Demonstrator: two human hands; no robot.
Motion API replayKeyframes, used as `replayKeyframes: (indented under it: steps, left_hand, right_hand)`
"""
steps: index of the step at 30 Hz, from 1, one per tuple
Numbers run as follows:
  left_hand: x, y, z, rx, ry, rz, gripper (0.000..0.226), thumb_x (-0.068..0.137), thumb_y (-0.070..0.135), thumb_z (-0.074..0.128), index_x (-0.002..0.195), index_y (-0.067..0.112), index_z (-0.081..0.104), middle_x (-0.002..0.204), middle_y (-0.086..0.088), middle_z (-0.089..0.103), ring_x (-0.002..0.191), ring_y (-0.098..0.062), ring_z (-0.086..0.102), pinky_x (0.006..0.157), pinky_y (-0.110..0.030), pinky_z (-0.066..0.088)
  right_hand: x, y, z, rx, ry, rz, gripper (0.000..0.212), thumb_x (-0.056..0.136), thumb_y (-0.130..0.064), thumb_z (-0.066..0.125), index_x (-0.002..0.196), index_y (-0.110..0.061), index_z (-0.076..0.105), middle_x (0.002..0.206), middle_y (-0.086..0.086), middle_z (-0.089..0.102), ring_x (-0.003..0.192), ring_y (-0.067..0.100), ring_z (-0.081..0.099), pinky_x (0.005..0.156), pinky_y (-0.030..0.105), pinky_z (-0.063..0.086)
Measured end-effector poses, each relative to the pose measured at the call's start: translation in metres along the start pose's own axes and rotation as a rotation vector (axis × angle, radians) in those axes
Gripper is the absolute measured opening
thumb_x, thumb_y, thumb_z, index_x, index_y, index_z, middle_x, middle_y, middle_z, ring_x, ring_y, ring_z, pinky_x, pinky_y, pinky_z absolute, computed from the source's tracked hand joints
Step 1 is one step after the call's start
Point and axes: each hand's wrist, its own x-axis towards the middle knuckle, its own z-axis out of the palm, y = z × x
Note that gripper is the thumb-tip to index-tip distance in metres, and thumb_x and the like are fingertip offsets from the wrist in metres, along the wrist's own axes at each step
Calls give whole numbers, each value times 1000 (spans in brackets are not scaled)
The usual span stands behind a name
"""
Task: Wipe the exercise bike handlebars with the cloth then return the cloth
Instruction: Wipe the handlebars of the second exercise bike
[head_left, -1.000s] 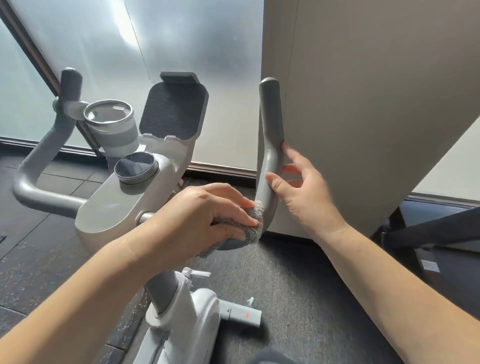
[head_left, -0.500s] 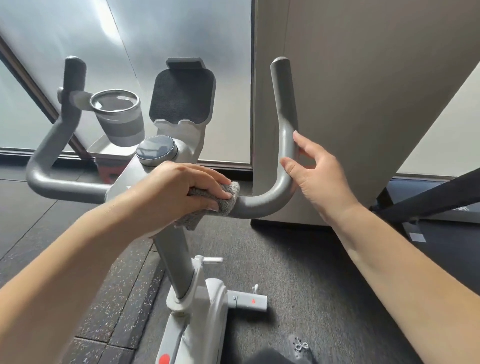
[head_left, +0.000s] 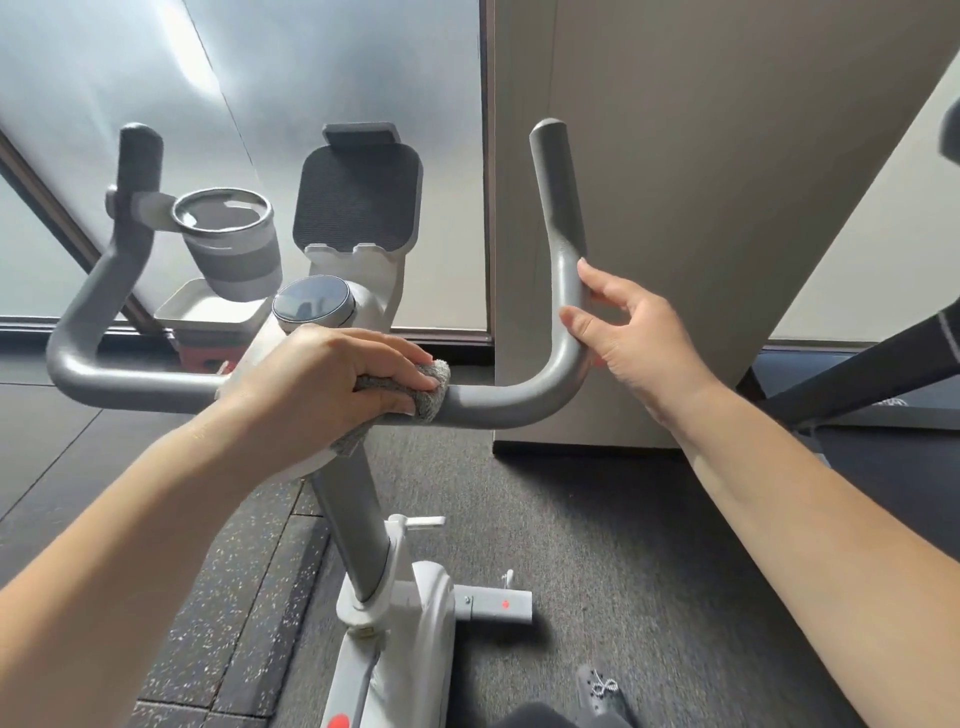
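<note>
Both forearms are bare from the bottom corners of the view to the wrists, with no sleeve edge showing anywhere along them. The left hand (head_left: 332, 384) and the right hand (head_left: 636, 338) are bare too, with short, plain fingernails (head_left: 582, 261) that show no polish. At the very bottom of the view, a dark shoe (head_left: 602, 693) pokes out; it has small round holes across the top and a pale looped ornament fixed on it. Beside it sits a rounded edge of dark grey clothing (head_left: 540, 717), too cropped to tell what garment it is.
</note>
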Motion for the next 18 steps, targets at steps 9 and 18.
replayKeyframes:
  steps: [9,18]
  left_hand:
    - [35,35,35,-101,-50,108,20,71,22,78,91,26,76,104,18,67,96,9,60,89,-13,45]
    - [27,5,-21,163,-164,-194,29,71,30,78,77,56,67,92,25,70,88,0,63,85,-23,49]
  right_hand:
    - [0,0,-1,-41,4,-12,54,82,-34,72,133,-37,53,135,-16,55,128,10,49,107,44,43]
    - [5,3,-8,-43,-28,-21,56,75,-40,76,128,-42,55,124,-20,61,102,6,52,106,45,43]
